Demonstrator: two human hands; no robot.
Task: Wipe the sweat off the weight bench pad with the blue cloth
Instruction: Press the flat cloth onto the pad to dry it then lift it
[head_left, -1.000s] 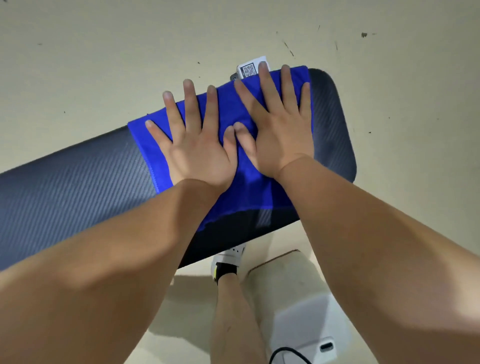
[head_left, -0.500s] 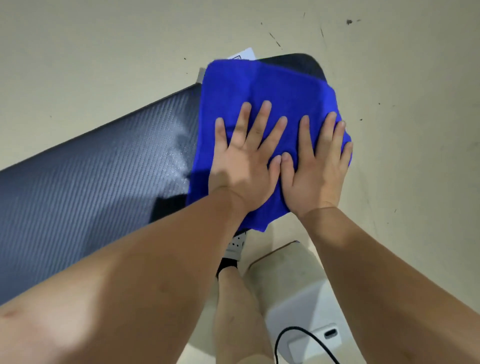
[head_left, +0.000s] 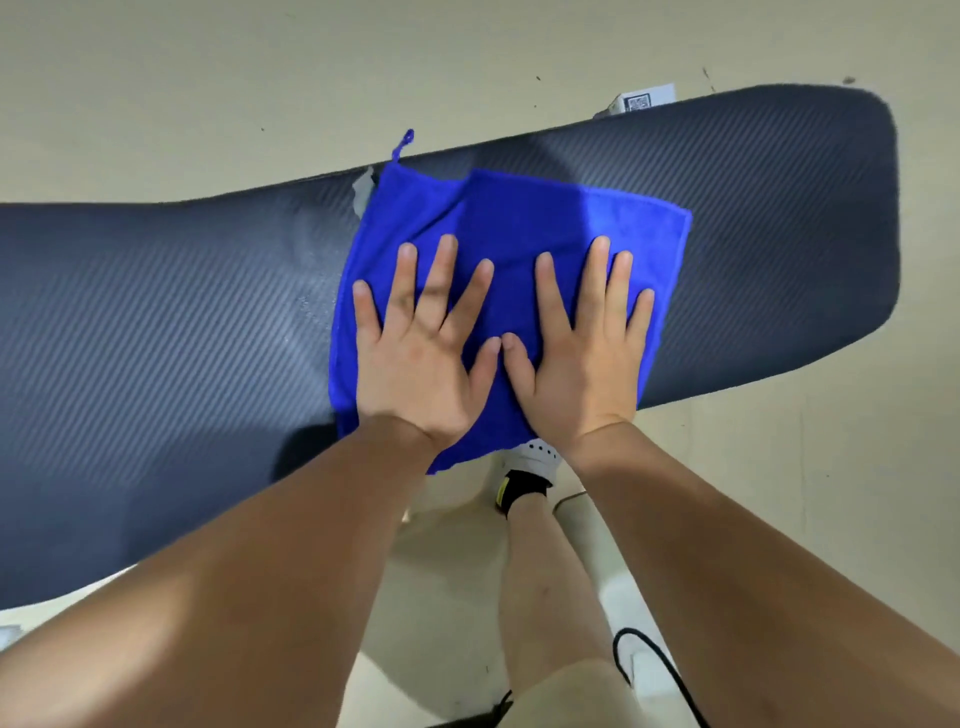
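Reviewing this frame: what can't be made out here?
Head view:
- Pad: left end cut off by the frame edge; the patch under the cloth, left hand and right hand is hidden, so sweat there can't be judged.
- Label: partly behind the pad's far edge; its code is too small to read.
- Cable: runs off the bottom edge.

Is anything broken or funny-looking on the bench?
Yes: the dark ribbed weight bench pad has a ragged pale grey patch on its far edge, beside the folded blue cloth. It looks like torn covering, though I cannot be sure.
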